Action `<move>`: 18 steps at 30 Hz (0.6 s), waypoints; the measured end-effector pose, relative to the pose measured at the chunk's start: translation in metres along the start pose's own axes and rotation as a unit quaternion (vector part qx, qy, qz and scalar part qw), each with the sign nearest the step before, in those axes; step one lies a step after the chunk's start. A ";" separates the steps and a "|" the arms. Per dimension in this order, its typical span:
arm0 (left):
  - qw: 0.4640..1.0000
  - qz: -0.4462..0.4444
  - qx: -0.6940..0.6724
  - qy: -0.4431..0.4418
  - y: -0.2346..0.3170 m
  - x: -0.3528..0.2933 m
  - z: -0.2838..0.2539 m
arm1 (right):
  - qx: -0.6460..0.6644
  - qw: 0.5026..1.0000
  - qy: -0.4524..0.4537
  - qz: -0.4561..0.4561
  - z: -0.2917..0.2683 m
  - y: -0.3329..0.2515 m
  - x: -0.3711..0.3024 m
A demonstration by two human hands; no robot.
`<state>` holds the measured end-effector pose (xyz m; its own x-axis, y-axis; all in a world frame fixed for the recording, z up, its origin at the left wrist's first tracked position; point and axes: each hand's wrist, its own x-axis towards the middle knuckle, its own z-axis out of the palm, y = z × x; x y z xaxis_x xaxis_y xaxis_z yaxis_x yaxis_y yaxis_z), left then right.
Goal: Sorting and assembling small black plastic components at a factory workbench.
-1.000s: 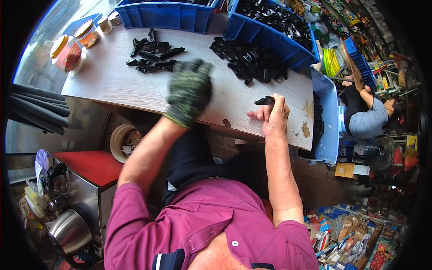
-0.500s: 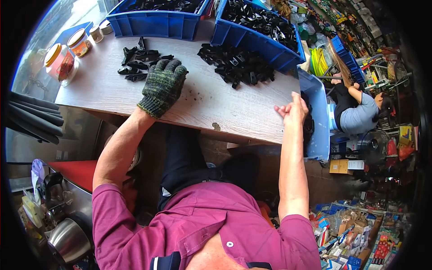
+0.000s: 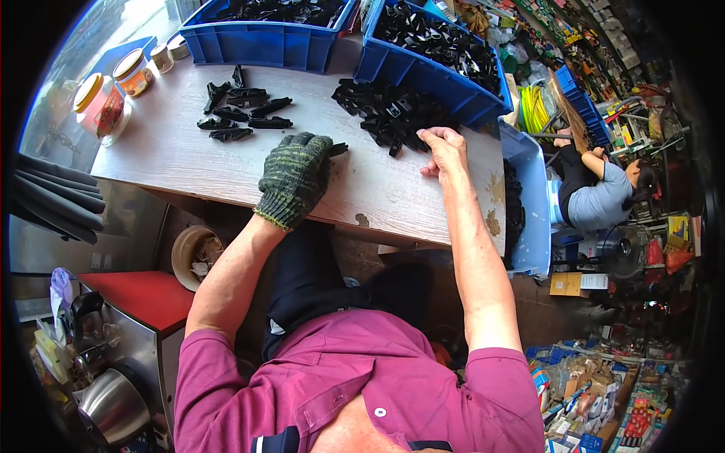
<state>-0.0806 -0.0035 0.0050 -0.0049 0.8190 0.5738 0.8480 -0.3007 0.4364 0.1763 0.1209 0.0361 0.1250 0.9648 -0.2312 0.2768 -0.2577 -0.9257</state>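
My left hand (image 3: 296, 174), in a dark green and black knitted glove, is closed near the table's front edge. A small black plastic part (image 3: 340, 149) sticks out past its fingers. My bare right hand (image 3: 447, 151) is at the right edge of a heap of black plastic parts (image 3: 396, 113), its thumb and fingertips pressed together. Whatever those fingertips may hold is too small to make out. Beyond the glove lies a loose group of similar black parts (image 3: 247, 100), set apart from the heap.
Two blue crates (image 3: 264, 50) of black parts stand along the table's (image 3: 174, 143) far edge. Jars (image 3: 98, 106) line its left side. A pale blue bin (image 3: 538, 196) adjoins the right edge. Further right, a person (image 3: 600, 192) sits bent over near cluttered shelves.
My left hand has drawn back toward me and rightward from the small group, where more parts now show. My right hand has moved left and forward, from the table's right edge to the heap.
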 end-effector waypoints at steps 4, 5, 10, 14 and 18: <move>0.997 -0.007 0.062 -0.040 0.002 0.003 -0.002 | -0.027 0.999 0.003 -0.017 0.003 0.004 0.006; 0.998 -0.011 0.056 -0.032 0.003 0.003 -0.003 | -0.025 0.999 0.006 -0.020 0.003 0.006 0.007; 1.000 -0.014 0.024 -0.006 0.002 0.000 -0.006 | -0.027 1.000 0.003 -0.004 0.000 0.006 0.006; 0.999 -0.010 -0.008 0.039 -0.003 -0.003 -0.002 | -0.004 1.000 -0.003 0.006 -0.002 0.007 0.004; 0.998 -0.025 -0.016 0.046 -0.001 -0.003 -0.006 | 0.041 0.999 -0.007 0.015 -0.010 0.009 -0.001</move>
<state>-0.0842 -0.0084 0.0069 -0.0967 0.7849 0.6120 0.8276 -0.2781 0.4875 0.1881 0.1176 0.0310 0.1195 0.9574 -0.2628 0.1949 -0.2822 -0.9394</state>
